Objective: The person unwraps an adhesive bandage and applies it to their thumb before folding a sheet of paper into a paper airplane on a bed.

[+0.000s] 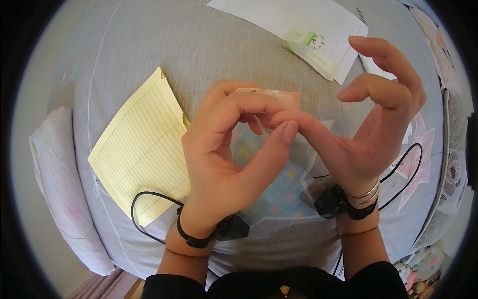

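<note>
My left hand is curled, its thumb and index finger meeting the thumb of my right hand. A small pink and white packet or card shows behind the left fingers, apparently held by them. The right index and other fingers are raised and curved apart; whether anything small is pinched at the thumbs cannot be told. Below the hands lies a blue checked, star-like patterned piece, partly hidden by them. Both wrists wear black straps with dark devices.
A yellow lined sheet lies left on the grey bed cover. White papers and a green-and-clear plastic packet lie at the top. Black cables loop by both wrists, near a pink patterned piece. A rolled floral cloth borders the left.
</note>
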`<state>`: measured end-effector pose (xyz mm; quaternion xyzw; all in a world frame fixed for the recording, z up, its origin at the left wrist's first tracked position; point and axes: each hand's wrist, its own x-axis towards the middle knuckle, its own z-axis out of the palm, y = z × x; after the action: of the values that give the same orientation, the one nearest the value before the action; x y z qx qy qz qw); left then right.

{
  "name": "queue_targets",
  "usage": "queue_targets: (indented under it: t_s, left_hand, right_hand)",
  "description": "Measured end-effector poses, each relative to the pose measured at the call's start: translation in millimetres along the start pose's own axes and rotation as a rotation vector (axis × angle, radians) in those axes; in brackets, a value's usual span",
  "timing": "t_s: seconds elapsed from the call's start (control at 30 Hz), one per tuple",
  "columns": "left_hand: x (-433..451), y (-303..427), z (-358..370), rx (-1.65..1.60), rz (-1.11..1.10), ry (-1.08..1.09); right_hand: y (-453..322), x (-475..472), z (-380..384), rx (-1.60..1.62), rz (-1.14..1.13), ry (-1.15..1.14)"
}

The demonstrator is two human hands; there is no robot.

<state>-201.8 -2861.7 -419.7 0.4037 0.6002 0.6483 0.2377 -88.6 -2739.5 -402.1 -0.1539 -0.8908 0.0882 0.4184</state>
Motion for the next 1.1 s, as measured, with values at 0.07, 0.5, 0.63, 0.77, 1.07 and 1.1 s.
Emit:
queue_targets:
  t_s: [0.07,0.5,0.63,0.77,1.07,1.1]
  left_hand:
    - [1,-2,-2,0.030,0.029,-0.026]
    - [1,-3,-1,0.012,0.015,-0.016]
    - [0,-3,-1,0.021,0.020,-0.014]
    - [0,-4,-1,0.024,0.024,-0.009]
    - [0,-5,0,0.008,0.027,0.000]
    - [0,-5,-1,0.009,0.026,0.000]
  right_hand:
    - [-1,0,0,-0.001,-0.010,0.003]
    - [3,-2,2,-0.075,-0.011,-0.029]
    - [4,-2,3,-0.044,-0.014,-0.023]
    - [3,-2,3,-0.071,-0.002,-0.033]
    - [6,-2,6,0.000,-0.008,-0.013]
    - [7,-3,6,0.000,-0.014,-0.013]
